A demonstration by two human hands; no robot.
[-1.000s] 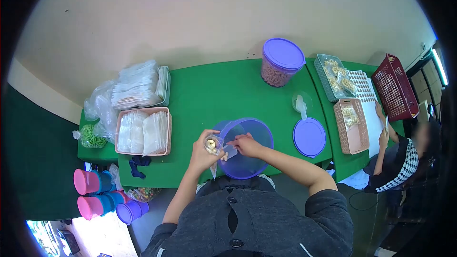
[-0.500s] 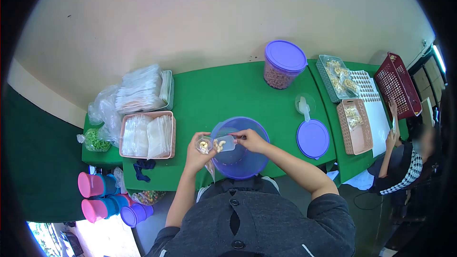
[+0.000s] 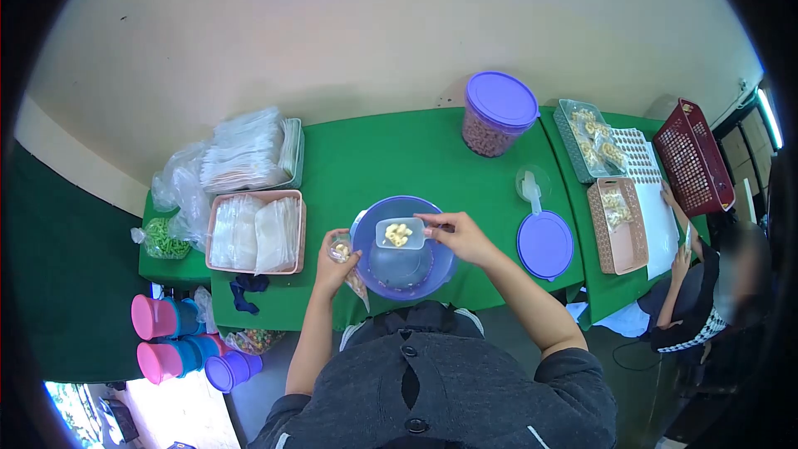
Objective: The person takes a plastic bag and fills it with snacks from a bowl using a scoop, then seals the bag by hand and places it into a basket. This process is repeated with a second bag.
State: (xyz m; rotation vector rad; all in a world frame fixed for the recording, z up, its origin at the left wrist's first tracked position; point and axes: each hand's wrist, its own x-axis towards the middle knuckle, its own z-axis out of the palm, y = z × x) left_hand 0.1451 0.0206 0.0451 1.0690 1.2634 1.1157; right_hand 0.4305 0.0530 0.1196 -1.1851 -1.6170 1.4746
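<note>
My left hand [image 3: 332, 271] is closed around a clear plastic bag [image 3: 357, 284], whose open mouth faces up near the left rim of a purple tub [image 3: 449, 270]. A few pale, curved nuts that look like cashews show in the bag's mouth. With my right hand [image 3: 461, 238] I grip the handle of a translucent scoop [image 3: 383, 235]. The scoop is over the tub, with several cashews [image 3: 397, 235] lying in it. Most of the tub's inside shows beneath the scoop; its contents are hard to make out.
Baskets of clear bags [image 3: 256, 234] stand left. A lidded tub [image 3: 490, 129] is at the back; a purple lid [image 3: 545, 245] and another scoop [image 3: 532, 191] lie right. Further right are a basket of filled packets [image 3: 592, 141], a red basket [image 3: 697, 162] and a seated person [image 3: 706, 283].
The scoop has moved right, away from the bag's mouth and out over the tub, and more cashews show in it. My left hand with the bag has shifted slightly left.
</note>
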